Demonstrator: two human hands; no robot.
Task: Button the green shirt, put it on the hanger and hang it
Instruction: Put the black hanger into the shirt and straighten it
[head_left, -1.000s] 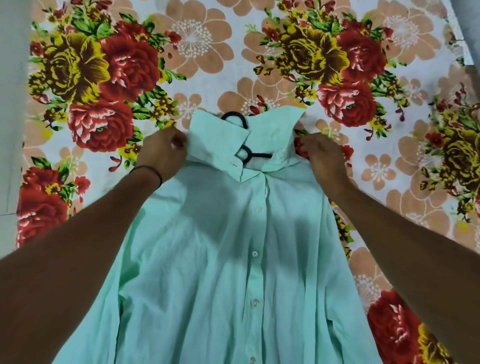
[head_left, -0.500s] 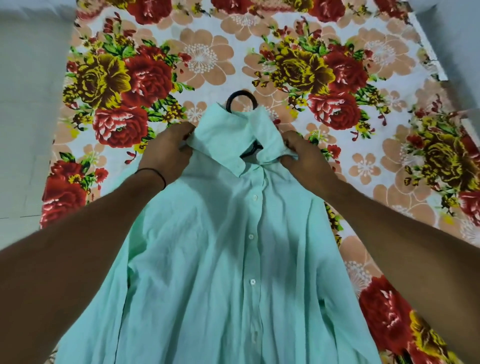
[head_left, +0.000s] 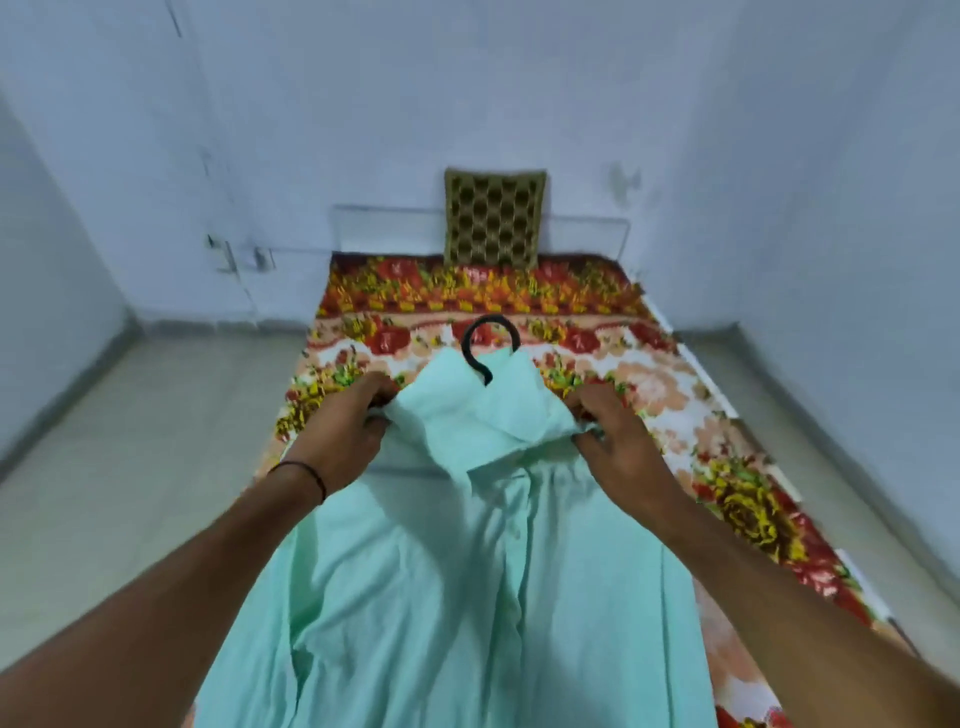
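Observation:
The mint-green shirt (head_left: 467, 571) is held up above the flowered bed, buttoned down the front, its collar standing up. A black hanger sits inside it; only its hook (head_left: 485, 343) shows, poking out of the collar. My left hand (head_left: 348, 431) grips the left shoulder of the shirt beside the collar. My right hand (head_left: 613, 441) grips the right shoulder the same way. The hanger's arms are hidden under the cloth.
The bed with a flowered sheet (head_left: 649, 395) runs away from me to the far wall. A patterned pillow (head_left: 493, 218) leans against that wall. Pale floor (head_left: 130, 441) lies on both sides of the bed, and pale blue walls close the room.
Both hands have lifted the shirt with the hanger off the sheet. My view has tilted up, so the far wall, pillow and floor have come into sight.

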